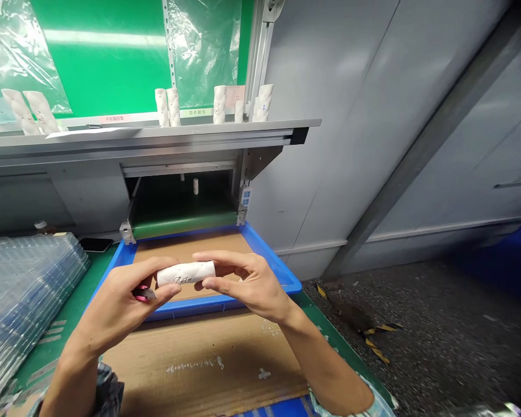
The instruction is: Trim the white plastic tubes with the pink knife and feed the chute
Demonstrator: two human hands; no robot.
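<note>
A white tube [186, 273] with dark script lettering lies level between my two hands, above the blue tray [282, 277]. My left hand [128, 295] pinches its left end between thumb and fingers. Tucked in that same palm is a small pink and metal tool [144, 293], mostly hidden by the fingers. Around the tube's right end, my right hand [243, 281] has its thumb below and fingers above. Something small and white shows behind the right fingers, too hidden to name.
Beyond the tray, a green conveyor belt [182, 223] carries a small white tube [195, 186]. Several white tubes stand on the metal shelf [226, 132]. Stacked clear plastic trays [30, 301] and a phone [96, 245] lie at left. Cardboard [200, 365] covers the near bench.
</note>
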